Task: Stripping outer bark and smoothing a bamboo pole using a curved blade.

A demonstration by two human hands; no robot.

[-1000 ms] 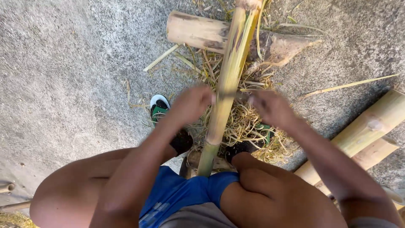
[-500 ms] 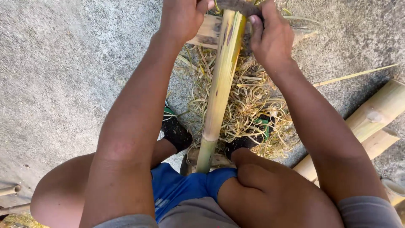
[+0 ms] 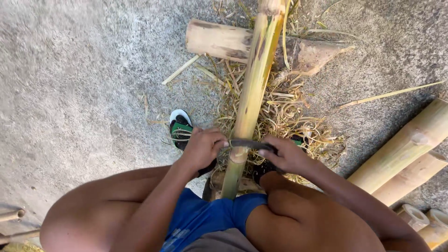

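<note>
A long yellow-green bamboo pole runs from between my knees up to the top of the view. A dark curved blade lies across the pole near its lower end. My left hand grips the blade's left end and my right hand grips its right end, one hand on each side of the pole. Pale curled shavings are heaped on the ground under and to the right of the pole.
A short cut bamboo log lies crosswise at the top, with a brown husk piece beside it. Thick bamboo poles lie at the right. A green and white sandal sits left of the pole on grey concrete.
Both hands have come back down the pole toward my knees with the blade, after reaching far up it half a second ago.
</note>
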